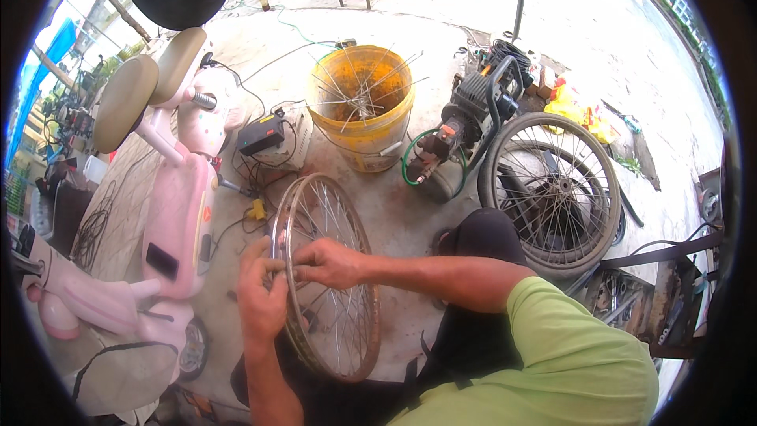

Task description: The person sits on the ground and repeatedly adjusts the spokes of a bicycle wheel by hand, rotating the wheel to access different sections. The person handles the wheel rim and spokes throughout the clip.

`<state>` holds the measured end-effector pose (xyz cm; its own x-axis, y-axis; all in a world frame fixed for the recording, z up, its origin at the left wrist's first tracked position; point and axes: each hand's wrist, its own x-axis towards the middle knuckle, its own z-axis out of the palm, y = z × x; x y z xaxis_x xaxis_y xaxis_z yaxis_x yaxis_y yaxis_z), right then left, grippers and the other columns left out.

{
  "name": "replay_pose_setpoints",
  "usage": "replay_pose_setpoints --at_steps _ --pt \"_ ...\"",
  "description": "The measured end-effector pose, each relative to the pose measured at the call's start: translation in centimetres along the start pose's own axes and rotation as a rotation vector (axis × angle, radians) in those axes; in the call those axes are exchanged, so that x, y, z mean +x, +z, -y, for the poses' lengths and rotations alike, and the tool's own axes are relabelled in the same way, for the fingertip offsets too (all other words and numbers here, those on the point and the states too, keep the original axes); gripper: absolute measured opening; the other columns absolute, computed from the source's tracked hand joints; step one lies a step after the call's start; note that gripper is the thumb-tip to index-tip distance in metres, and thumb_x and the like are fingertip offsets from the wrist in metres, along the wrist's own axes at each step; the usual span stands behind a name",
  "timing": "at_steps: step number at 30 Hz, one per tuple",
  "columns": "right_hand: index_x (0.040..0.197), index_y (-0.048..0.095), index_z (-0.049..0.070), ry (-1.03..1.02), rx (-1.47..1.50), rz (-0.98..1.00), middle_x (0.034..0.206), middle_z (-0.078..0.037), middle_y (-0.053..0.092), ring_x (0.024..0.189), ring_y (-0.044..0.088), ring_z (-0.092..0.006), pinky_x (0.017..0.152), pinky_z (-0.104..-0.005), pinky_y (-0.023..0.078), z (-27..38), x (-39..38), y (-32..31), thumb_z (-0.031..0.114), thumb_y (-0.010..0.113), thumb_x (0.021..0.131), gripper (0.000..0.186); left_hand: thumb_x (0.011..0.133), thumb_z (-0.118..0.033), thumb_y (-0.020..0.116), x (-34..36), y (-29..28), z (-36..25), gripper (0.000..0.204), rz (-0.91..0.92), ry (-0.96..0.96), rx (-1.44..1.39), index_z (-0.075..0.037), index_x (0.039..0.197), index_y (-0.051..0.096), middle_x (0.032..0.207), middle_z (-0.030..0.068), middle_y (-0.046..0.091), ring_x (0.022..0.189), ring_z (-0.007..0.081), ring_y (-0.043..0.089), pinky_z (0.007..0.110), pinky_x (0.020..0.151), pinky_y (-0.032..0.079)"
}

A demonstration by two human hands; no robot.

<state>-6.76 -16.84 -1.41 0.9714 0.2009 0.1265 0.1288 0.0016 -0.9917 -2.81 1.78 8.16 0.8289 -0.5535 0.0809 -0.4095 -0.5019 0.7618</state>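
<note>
A pink scooter (169, 189) stands on the concrete floor (394, 213) at the person's left, with a tyred wheel (552, 189) leaning at the right and a yellow bucket (361, 110) holding loose spokes ahead. The bare spoked rim (327, 276) stands upright at the knees, steadied for access; the left hand (262, 296) is closed around its near edge, while the right hand (331, 263) pinches at the same edge, on what I cannot tell.

The left hand (262, 300) rises from the lower edge on a bare, near-vertical forearm, its fingers (254, 256) curled inward and closed in a pinch. The right hand (330, 263) reaches leftward on a bare forearm extended horizontally from a green short sleeve, knuckles up, its fingers bent and meeting the left hand's fingertips.
</note>
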Motion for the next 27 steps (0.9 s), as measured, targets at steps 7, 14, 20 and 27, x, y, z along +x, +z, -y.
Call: replay_pose_setpoints --at_steps 7,14,20,27 --pt "0.108 0.073 0.0 -0.011 -0.111 -0.154 0.096 -0.02 0.072 0.087 0.072 -0.0358 0.078 -0.0432 0.056 1.0 -0.2 0.3 0.019 0.074 0.096 0.023 0.089 0.002 0.068 0.1 0.8 0.9 0.018 -0.077 0.055 0.068 0.002 0.107 0.071 0.143 0.0244 0.06 0.132 0.0405 0.06 0.046 0.109 0.051" --pt "0.112 0.074 0.001 -0.037 -0.12 -0.2 0.098 -0.021 0.073 0.088 0.071 -0.038 0.081 -0.0438 0.057 0.6 0.2 0.4 0.017 0.074 0.095 0.024 0.09 0.002 0.069 0.3 1.5 1.3 0.016 -0.188 0.151 0.168 0.002 0.106 0.071 0.133 0.0245 0.064 0.125 0.0415 0.062 0.048 0.108 0.05" --pt "0.121 0.075 0.003 0.018 0.048 -0.061 0.102 -0.022 0.073 0.093 0.072 -0.0349 0.083 -0.0425 0.057 0.0 0.5 -0.5 0.014 0.07 0.098 0.026 0.097 -0.001 0.063 0.6 2.2 1.1 0.012 -0.192 0.193 0.148 0.004 0.106 0.069 0.125 0.0213 0.067 0.117 0.0379 0.065 0.046 0.104 0.05" --pt "0.115 0.077 0.003 -0.126 -0.182 -0.336 0.101 -0.023 0.074 0.096 0.071 -0.0431 0.084 -0.0433 0.057 -0.4 0.5 1.2 0.013 0.074 0.094 0.024 0.101 -0.003 0.056 0.8 2.5 2.0 0.024 -0.253 0.166 0.116 0.002 0.121 0.068 0.126 0.0222 0.068 0.118 0.04 0.065 0.047 0.105 0.05"
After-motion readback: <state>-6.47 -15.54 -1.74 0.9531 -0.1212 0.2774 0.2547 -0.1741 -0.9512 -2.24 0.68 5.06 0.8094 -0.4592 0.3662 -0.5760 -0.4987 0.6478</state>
